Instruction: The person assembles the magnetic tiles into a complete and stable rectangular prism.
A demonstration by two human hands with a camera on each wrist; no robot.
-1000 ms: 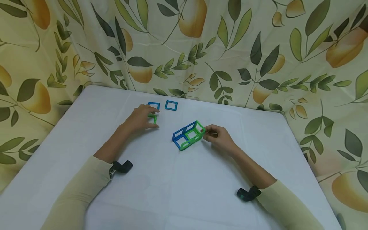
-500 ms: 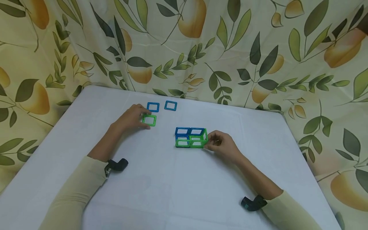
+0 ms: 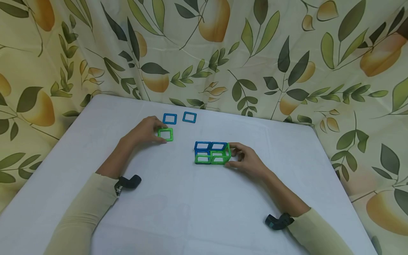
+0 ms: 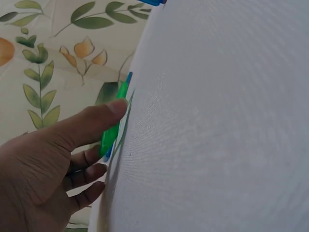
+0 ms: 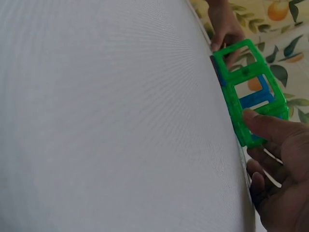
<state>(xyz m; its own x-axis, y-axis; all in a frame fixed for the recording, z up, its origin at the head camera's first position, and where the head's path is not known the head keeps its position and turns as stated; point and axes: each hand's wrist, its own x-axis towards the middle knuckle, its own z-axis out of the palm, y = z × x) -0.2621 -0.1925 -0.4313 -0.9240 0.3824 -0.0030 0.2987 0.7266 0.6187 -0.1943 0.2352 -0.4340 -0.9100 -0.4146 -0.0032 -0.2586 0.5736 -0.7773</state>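
Observation:
With thumb and forefinger, my left hand [image 3: 148,131] pinches a green square magnetic tile [image 3: 172,134] by its near and far edges. In the left wrist view that tile [image 4: 111,137] appears edge-on beside the thumb. My right hand [image 3: 247,157] grips the right end of a blue and green box frame built of magnetic tiles [image 3: 211,156], thumb at the near corner and fingers at the far side. The frame is two squares long, blue along the back and green along the front and right end. In the right wrist view, the thumb lies on the frame's green side [image 5: 231,92].
Two blue square tiles [image 3: 170,123] [image 3: 189,122] lie flat behind the green one. A white cloth covers the table [image 3: 191,205]. Behind its far edge hangs a leaf-and-fruit patterned curtain [image 3: 191,53].
The box frame has turned from slanted to level with the table's front. My left hand has drawn slightly left, bringing the green tile with it, away from the blue tile.

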